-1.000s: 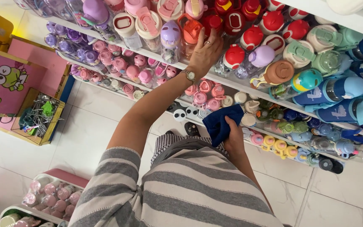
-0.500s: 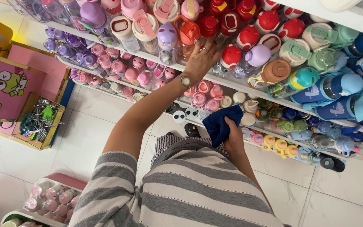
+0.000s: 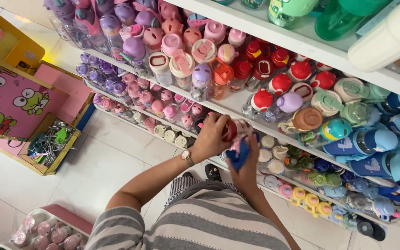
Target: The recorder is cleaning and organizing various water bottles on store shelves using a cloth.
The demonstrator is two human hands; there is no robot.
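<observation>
Red-capped, the bottle [image 3: 230,130] sits in your left hand [image 3: 211,139], fingers curled over its top, just in front of the white shelf [image 3: 237,106]. At three o'clock of it your right hand [image 3: 246,159] presses a blue cloth [image 3: 239,155] against the bottle. A pink display box [image 3: 19,104] stands at nine o'clock.

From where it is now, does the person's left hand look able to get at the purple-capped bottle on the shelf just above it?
Probably not right away: the left hand is wrapped around a red-capped bottle, which the right hand wipes with a blue cloth. The purple-capped bottle stands unblocked at the shelf's front edge, though.
</observation>
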